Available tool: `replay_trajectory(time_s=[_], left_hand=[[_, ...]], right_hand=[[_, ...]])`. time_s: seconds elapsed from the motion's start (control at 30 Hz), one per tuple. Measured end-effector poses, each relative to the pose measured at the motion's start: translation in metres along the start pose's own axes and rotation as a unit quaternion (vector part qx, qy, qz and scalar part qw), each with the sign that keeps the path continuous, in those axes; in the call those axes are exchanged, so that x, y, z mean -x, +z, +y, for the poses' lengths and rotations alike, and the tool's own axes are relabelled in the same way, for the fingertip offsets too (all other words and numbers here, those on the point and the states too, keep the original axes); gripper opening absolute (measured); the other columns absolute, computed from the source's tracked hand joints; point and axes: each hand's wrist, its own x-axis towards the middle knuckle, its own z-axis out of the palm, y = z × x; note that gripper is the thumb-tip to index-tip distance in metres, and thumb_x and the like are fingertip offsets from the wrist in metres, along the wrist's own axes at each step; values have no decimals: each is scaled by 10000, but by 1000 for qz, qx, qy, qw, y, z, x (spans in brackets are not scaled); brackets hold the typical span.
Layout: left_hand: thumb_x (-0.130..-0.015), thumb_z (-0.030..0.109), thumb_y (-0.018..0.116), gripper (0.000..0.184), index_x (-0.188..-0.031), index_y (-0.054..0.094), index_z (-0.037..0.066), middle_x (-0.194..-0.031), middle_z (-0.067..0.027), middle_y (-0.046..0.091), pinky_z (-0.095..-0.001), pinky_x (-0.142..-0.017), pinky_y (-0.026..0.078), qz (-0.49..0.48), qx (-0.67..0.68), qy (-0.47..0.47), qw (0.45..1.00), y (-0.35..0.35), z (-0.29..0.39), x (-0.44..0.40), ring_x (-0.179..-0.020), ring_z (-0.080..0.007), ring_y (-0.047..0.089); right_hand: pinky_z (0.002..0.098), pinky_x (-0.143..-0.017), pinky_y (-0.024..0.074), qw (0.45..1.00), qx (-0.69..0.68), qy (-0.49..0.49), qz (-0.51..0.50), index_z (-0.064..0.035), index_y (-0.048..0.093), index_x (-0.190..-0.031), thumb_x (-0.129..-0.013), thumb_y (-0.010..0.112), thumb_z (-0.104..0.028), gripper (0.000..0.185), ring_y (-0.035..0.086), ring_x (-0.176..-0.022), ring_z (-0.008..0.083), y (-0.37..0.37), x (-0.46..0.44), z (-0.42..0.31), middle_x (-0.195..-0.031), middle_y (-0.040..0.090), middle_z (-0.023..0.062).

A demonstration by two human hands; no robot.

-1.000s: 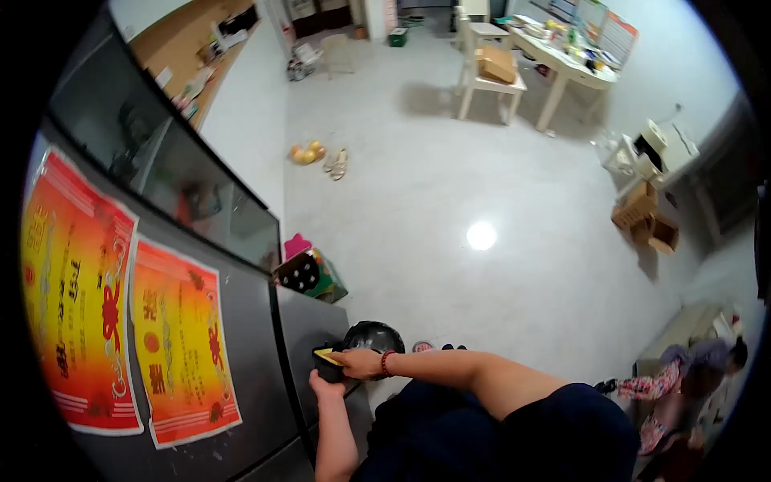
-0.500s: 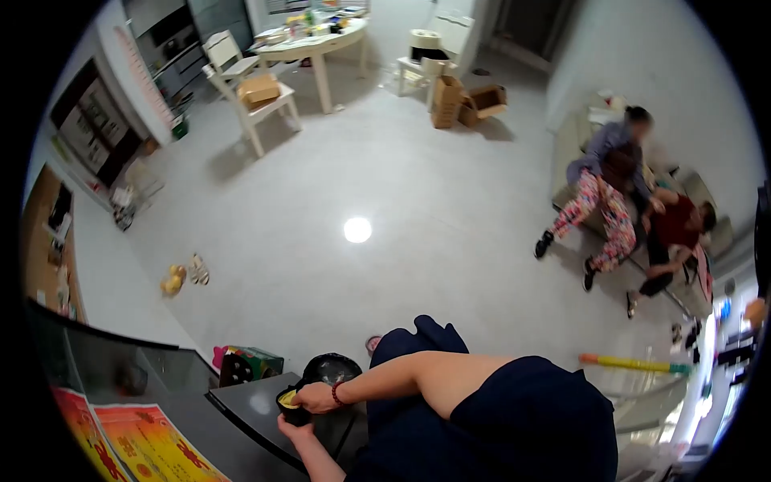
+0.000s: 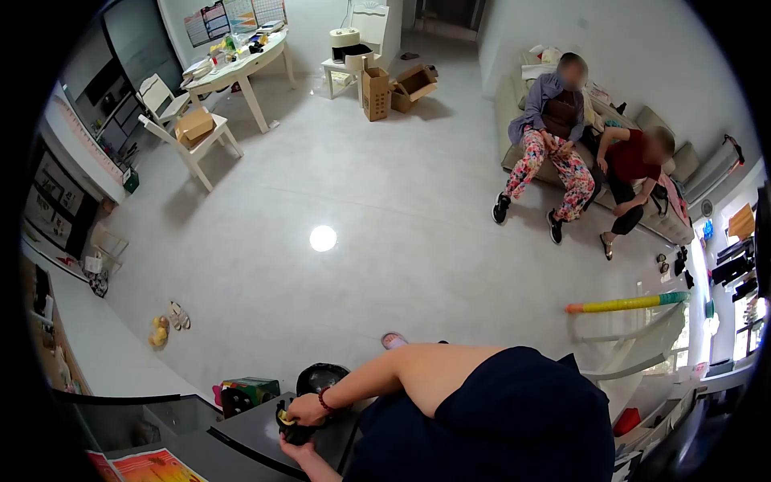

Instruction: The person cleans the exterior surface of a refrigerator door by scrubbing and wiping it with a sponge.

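A small black cup-like container is over the dark grey cabinet top. My left hand is wrapped around it from below. At its mouth, my right hand, with a dark red bead bracelet on the wrist, has its fingers closed on a yellow piece. Whether that is a cloth or a sponge is too small to tell. Just behind my right hand is a black round bin or bowl with a shiny dark lining, partly hidden by my forearm.
The dark cabinet top has red and yellow printed sheets on its left. Beyond it stands a green patterned box. Two people sit on a sofa at the right. Chairs, a white table and cardboard boxes stand farther back.
My view has turned, so the room shifts left in the picture. My right hand moves slightly over the container's mouth, covering more of it. The container now looks more tilted.
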Motion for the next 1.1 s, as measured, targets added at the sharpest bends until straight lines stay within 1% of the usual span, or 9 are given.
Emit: replay_trajectory(time_s=[0.13, 0.23, 0.33, 0.53, 0.63, 0.73, 0.83, 0.93, 1.1], left_hand=[[-847, 424, 412, 522, -1227, 520, 83, -1230, -150, 530, -516, -937, 410, -15, -39, 21, 999, 7, -2, 7, -1131, -338, 508], [-852, 457, 461, 465, -1142, 554, 106, -1128, -107, 580, -422, -839, 464, -54, -50, 25, 997, 0, -1, 0, -1029, -285, 556], [-855, 495, 469, 509, -1172, 539, 104, -1154, -110, 569, -440, -834, 468, -49, -21, 16, 998, -3, 1, -6, -1031, -288, 555], [-895, 500, 404, 557, -1241, 491, 73, -1222, -113, 539, -447, -846, 465, -80, -16, 17, 997, -3, 2, 1, -1076, -309, 542], [-888, 500, 377, 590, -1243, 501, 45, -1235, -165, 528, -492, -936, 435, -66, -35, 56, 996, -4, 0, -8, -1128, -350, 518], [-875, 497, 386, 590, -1223, 513, 38, -1217, -165, 541, -486, -931, 437, -74, -38, 41, 996, 1, -3, 2, -1115, -346, 525], [-859, 481, 402, 576, -1204, 525, 36, -1203, -158, 553, -489, -926, 436, -86, -34, 43, 995, -10, -3, -15, -1103, -342, 533], [-878, 418, 388, 490, -1163, 545, 51, -1158, -126, 576, -470, -863, 450, -44, -27, 43, 998, -2, -5, 5, -1030, -312, 557], [-855, 399, 408, 462, -1138, 562, 69, -1146, -121, 581, -485, -868, 448, -38, 9, 46, 998, -7, -5, 4, -1037, -320, 546]], right_hand=[[434, -677, 480, 1000, -20, 18, 9, 23, 608, -920, -723, 493, -85, 252, 613, -759, 359, -17, 11, -10, -784, 628, 209], [433, -678, 481, 999, -26, 17, 6, 27, 604, -930, -728, 492, -84, 257, 616, -751, 355, -11, 7, -5, -784, 631, 206], [429, -679, 483, 997, -63, 41, -24, 29, 603, -941, -736, 495, -91, 260, 616, -753, 358, -29, 22, -28, -784, 634, 202], [434, -742, 475, 999, -39, 18, -18, 31, 594, -985, -749, 476, -87, 289, 606, -860, 374, -4, 2, -7, -889, 631, 226], [436, -768, 469, 998, -30, 47, -31, 26, 589, -1012, -753, 462, -82, 308, 596, -904, 382, -3, 5, -11, -940, 624, 234], [436, -769, 470, 998, -31, 43, -25, 19, 592, -1020, -752, 461, -87, 316, 596, -904, 386, 4, 1, -2, -945, 624, 233], [438, -771, 468, 999, -26, 35, -7, 13, 596, -1015, -746, 471, -89, 314, 594, -902, 388, 1, 11, -9, -940, 624, 233], [435, -772, 468, 1000, -9, 22, 0, 7, 596, -1018, -737, 485, -95, 319, 594, -900, 388, -2, 19, -13, -941, 624, 234], [431, -768, 468, 998, -38, 40, 0, 8, 581, -1050, -749, 495, -117, 337, 594, -892, 383, 11, 12, -3, -940, 625, 227]])
